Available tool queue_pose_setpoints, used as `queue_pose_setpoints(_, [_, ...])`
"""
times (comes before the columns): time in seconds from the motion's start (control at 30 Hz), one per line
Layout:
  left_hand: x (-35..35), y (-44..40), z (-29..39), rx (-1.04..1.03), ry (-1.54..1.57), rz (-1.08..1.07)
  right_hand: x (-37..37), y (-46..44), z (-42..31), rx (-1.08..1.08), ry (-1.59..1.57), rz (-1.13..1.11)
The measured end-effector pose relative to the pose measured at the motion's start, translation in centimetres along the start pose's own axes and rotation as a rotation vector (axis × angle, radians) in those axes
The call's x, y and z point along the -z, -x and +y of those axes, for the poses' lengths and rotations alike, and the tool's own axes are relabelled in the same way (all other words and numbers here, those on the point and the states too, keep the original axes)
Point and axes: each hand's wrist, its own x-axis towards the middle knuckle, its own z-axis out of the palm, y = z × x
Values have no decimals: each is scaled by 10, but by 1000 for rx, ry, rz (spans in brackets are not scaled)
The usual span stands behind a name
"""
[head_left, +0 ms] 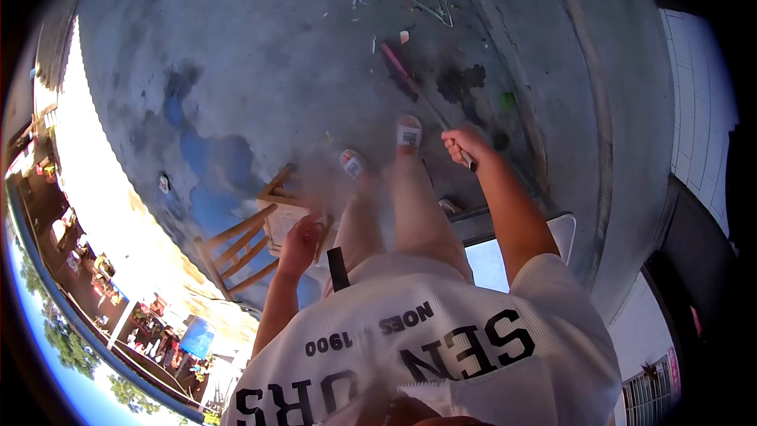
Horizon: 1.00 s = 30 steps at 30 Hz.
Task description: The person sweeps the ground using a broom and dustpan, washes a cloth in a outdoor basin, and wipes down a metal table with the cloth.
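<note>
My right hand (467, 147) is wrapped round the thin handle of a broom (400, 72). The broom's pinkish-red head rests on the concrete floor ahead of my feet, and the handle's end sticks out behind my fist. My left hand (301, 243) hangs low on the other side with loosely bent fingers and nothing visible in it. Just beyond that hand, a wooden chair (246, 246) with a pale seat stands on the floor; whether my fingers touch it I cannot tell. Plant scraps (422, 4) and a small pale piece of litter (404, 36) lie past the broom head.
Wet patches (213, 158) darken the floor to the left. A green scrap (507, 100) lies right of the broom. Beside my right leg is a pale-topped piece of furniture (487, 267). A raised strip (579, 39) runs along the right. Sunlit ground with clutter and a blue container (197, 338) shows left.
</note>
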Motion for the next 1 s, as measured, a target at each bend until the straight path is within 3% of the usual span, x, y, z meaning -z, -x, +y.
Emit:
queue_pose_setpoints(0.1, [-2, 17, -36, -25, 18, 54, -23, -29, -12, 354, 518, 415])
queue_pose_setpoints(0.23, [-12, 28, -81, -4, 169, 85, -54, -2, 17, 276, 341, 272])
queue_pose_setpoints(0.33, [-19, 41, -109, 1, 207, 99, -103, 16, 68, 38, 221, -6])
queue_pose_setpoints(0.4, [-20, 46, -131, 72, 126, 107, -134, -12, 108, -136, 141, -207])
queue_pose_setpoints(0.47, [-22, 58, -154, -22, 164, 160, -165, -55, 147, -326, 25, -379])
queue_pose_setpoints(0.57, [-9, 77, -166, -24, 140, 204, -217, -122, 155, -517, 2, -302])
queue_pose_setpoints(0.63, [8, 95, -168, 0, 118, 228, -225, -168, 152, -353, 93, -183])
queue_pose_setpoints(0.7, [17, 108, -194, -15, 81, 286, -240, -152, 98, -457, -60, -159])
queue_pose_setpoints(0.87, [51, 118, -207, 101, 185, 299, -205, -108, 49, 39, 141, 12])
queue_pose_setpoints(1.0, [70, 110, -212, 76, 249, 339, -238, -73, 50, 167, 262, 69])
